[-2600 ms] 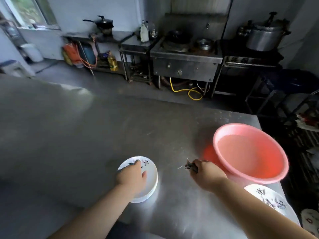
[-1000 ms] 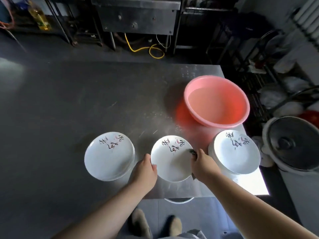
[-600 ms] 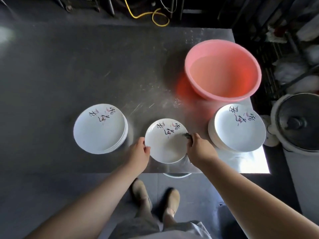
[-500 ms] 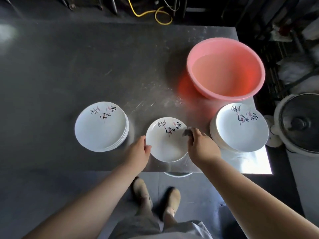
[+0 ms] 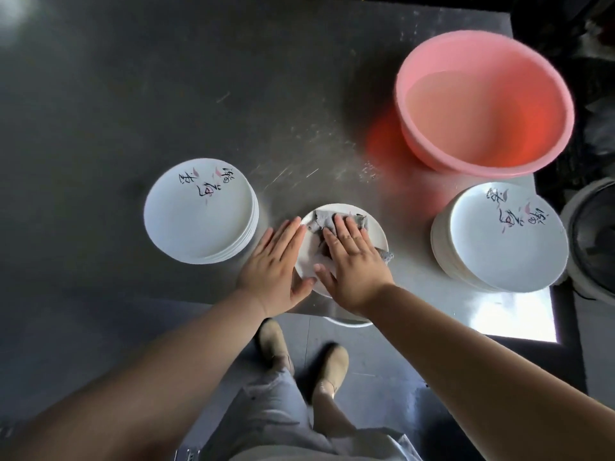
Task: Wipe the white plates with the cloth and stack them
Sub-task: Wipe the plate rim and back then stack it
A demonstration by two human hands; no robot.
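A single white plate (image 5: 377,232) lies near the front edge of the steel table (image 5: 166,94). A grey cloth (image 5: 321,221) is spread across it. My right hand (image 5: 352,261) lies flat on the cloth with straight fingers, pressing it onto the plate. My left hand (image 5: 276,264) rests flat against the plate's left rim, fingers straight. A stack of white plates (image 5: 199,211) with dark brush lettering stands to the left. A second stack of white plates (image 5: 499,237) stands to the right.
A pink plastic basin (image 5: 482,98) stands at the back right of the table. A dark pot with a lid (image 5: 592,241) sits off the table's right side. My feet and the floor show below the front edge.
The right hand held the bunched cloth at the plate's right rim; now the cloth is spread out and the hand lies flat on it. The left hand's fingers have straightened along the left rim.
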